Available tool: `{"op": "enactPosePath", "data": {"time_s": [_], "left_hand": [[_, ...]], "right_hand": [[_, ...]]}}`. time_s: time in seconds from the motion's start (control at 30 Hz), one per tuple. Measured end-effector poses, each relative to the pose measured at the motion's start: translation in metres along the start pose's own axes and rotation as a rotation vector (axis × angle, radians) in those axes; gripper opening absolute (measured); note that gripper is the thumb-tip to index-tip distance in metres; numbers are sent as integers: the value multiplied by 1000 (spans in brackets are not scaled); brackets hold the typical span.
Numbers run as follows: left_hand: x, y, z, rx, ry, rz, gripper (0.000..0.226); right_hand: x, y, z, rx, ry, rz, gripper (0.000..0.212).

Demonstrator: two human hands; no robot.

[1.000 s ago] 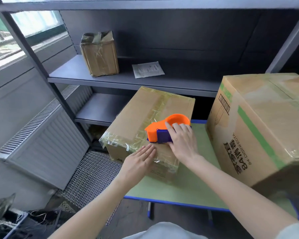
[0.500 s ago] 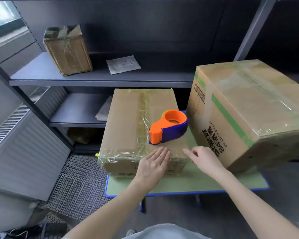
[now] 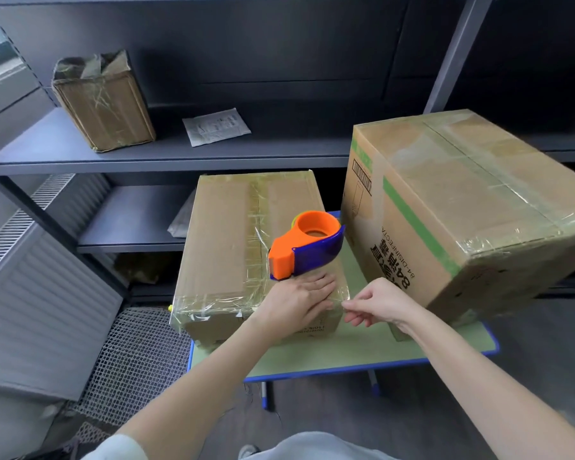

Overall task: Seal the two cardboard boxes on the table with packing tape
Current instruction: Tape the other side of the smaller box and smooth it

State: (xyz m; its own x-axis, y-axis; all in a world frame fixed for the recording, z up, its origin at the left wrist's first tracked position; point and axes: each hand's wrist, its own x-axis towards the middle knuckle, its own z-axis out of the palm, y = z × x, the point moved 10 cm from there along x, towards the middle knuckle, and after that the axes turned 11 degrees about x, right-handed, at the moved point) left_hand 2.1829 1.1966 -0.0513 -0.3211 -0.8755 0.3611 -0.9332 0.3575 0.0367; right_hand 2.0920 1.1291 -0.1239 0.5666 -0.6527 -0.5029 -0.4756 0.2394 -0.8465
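A small cardboard box (image 3: 226, 247) lies on the green table (image 3: 362, 350), with clear tape along its top seam and front edge. An orange and blue tape dispenser (image 3: 304, 245) rests on the box's right side. My left hand (image 3: 299, 302) presses flat on the box's near right corner, just in front of the dispenser. At that corner, my right hand (image 3: 379, 305) pinches the end of a clear tape strip. A larger box (image 3: 455, 207) with a green stripe and taped seams stands to the right.
A grey metal shelf unit (image 3: 180, 157) stands behind the table, holding a worn taped box (image 3: 103, 104) and a paper sheet (image 3: 216, 126). A radiator (image 3: 30, 277) is at the left, with a mesh mat (image 3: 136, 363) on the floor below.
My right hand has let go of the dispenser, leaving it on the small box, and moved down to the box's near right corner. The left hand has slid right along the front edge.
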Motion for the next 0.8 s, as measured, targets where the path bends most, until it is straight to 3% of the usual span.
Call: {"op": "enactPosePath", "data": {"time_s": [0.23,0.47,0.73,0.8], "left_hand": [[11,9,7,-1,-22,47,40],[7,18,8,75,94,96,33],[-2,22,2,174,174,74,44],[-16,12,-9,169,170,17,44]], "right_hand": [[-2,-7,3,-121,-30,-164,21],[-7,-44,2,-1095,111,-422,41],[-25,-68,32,-1185,79,-558,22],[-28,-84,45,-1156,71,-638,28]]}}
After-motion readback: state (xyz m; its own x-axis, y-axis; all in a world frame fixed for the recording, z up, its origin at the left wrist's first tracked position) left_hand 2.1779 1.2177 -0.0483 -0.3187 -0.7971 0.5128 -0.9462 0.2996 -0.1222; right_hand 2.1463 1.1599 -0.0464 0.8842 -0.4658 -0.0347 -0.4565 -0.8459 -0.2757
